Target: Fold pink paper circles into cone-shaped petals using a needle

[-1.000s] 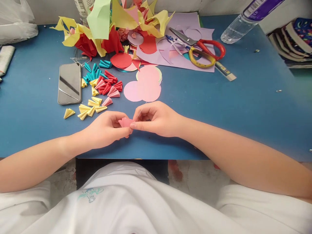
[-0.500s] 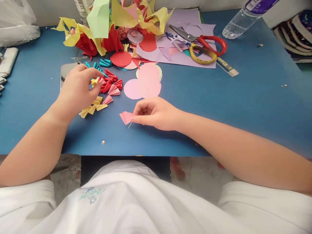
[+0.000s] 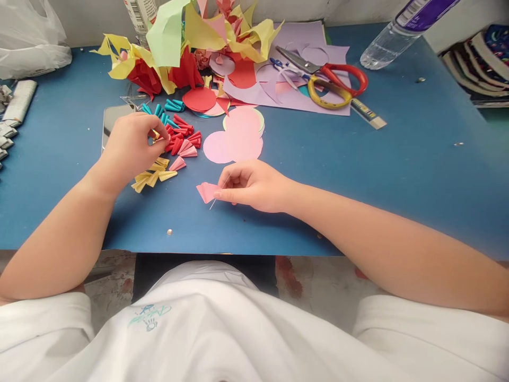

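Note:
My right hand (image 3: 254, 185) pinches a pink folded paper piece (image 3: 205, 192) between thumb and fingers, together with a thin pale stick (image 3: 212, 204) that juts out below the thumb. My left hand (image 3: 135, 138) hovers at the pile of small paper cones, thumb and fingertip closed together; what is between them is too small to make out. Around it lie red cones (image 3: 194, 139), pink cones (image 3: 187, 149), blue cones (image 3: 174, 105) and yellow cones (image 3: 152, 179). Pink paper circles (image 3: 243, 135) rest on the table just beyond my right hand.
Scissors (image 3: 330, 79) lie on purple paper sheets (image 3: 258, 91) at the back. Crumpled coloured paper (image 3: 167, 48) is heaped against the wall. A water bottle (image 3: 392, 45) stands at back right, a plastic bag (image 3: 32, 42) at back left. A phone (image 3: 113, 116) lies partly under my left hand.
My left thumb and fingertip have closed together over the cones. My right hand keeps its hold on the pink paper; the whole view has shifted slightly.

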Demonstrator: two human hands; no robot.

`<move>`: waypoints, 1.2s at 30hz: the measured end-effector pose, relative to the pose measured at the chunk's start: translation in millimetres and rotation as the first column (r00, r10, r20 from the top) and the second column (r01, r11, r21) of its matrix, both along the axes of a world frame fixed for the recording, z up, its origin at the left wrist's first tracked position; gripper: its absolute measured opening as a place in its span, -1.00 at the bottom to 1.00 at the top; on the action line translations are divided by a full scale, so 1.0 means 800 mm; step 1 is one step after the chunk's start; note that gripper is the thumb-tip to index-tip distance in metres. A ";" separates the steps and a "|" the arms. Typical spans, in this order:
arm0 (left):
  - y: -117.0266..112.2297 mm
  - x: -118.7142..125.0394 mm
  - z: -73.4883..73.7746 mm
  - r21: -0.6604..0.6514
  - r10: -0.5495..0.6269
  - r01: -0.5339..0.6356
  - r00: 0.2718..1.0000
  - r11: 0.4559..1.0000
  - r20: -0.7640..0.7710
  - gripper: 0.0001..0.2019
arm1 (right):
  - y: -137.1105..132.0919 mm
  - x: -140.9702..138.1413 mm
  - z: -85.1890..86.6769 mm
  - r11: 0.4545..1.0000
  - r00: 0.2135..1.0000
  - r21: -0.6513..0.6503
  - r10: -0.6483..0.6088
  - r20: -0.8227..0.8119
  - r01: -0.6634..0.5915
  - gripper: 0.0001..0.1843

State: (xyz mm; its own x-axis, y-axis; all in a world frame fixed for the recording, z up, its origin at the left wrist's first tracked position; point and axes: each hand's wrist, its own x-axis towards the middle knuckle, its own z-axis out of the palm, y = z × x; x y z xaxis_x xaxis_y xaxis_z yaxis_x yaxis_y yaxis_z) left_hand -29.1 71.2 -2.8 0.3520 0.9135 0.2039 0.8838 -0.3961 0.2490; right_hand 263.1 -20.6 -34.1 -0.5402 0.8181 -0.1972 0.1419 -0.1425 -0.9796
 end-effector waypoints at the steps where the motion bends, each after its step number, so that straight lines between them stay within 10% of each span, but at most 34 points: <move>1: 0.000 0.000 0.001 -0.010 0.002 -0.002 1.000 1.000 0.003 -0.89 | 0.000 0.000 -0.001 1.000 1.000 0.004 0.003 -0.006 -0.003 -0.53; 15: -0.013 0.000 0.009 0.093 -0.067 0.052 0.983 0.994 0.171 -0.79 | 0.001 0.003 -0.002 0.999 1.000 -0.037 0.027 0.005 -0.027 -0.48; 20: -0.033 0.015 0.018 0.060 -0.269 0.262 0.935 0.963 0.233 -0.80 | 0.000 0.003 -0.002 0.999 0.999 -0.051 0.018 0.035 -0.016 -0.53; 36: -0.026 0.039 -0.027 0.006 -0.294 0.294 0.954 0.956 0.054 -0.87 | 0.001 0.004 -0.003 0.992 0.996 0.094 0.083 0.041 -0.087 -0.50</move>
